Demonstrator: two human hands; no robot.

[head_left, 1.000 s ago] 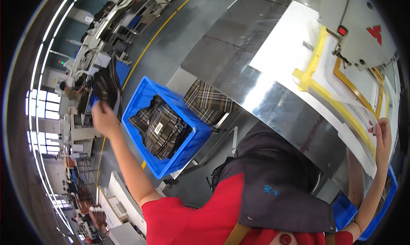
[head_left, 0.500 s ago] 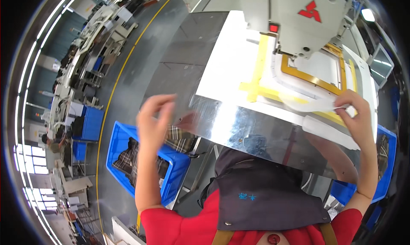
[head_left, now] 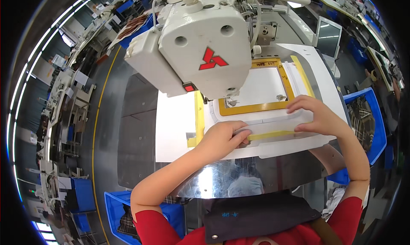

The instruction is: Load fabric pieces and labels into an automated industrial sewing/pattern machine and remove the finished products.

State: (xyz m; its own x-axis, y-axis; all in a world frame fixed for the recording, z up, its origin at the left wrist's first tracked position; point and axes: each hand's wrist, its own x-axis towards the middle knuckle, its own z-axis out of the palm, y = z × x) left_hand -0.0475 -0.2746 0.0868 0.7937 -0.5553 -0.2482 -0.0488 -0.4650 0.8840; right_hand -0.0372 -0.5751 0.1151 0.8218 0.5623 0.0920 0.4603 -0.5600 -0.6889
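A whitish translucent strip [head_left: 273, 127] lies across the front of a sewing template on the machine bed. My left hand [head_left: 220, 139] is closed at the strip's left end, thumb and forefinger pinching its edge. Over the right end is my right hand [head_left: 318, 117], its thumb and fingers curved well apart, fingertips close to the template's yellow frame [head_left: 256, 107]. Yellow tape [head_left: 273, 135] runs along the strip's near side. Behind my hands hangs the white sewing machine head [head_left: 205, 40], which hides the frame's far left part.
Along the near edge runs a shiny metal table plate [head_left: 205, 181]. Blue crates with plaid cloth stand at the right [head_left: 378, 132] and lower left [head_left: 112, 198]. A monitor [head_left: 329, 38] is at the back right. Other workstations line the left aisle.
My left hand has come from the left, off the table, onto the strip's left end. My right hand has opened from its pinch on the strip. The view has shifted too.
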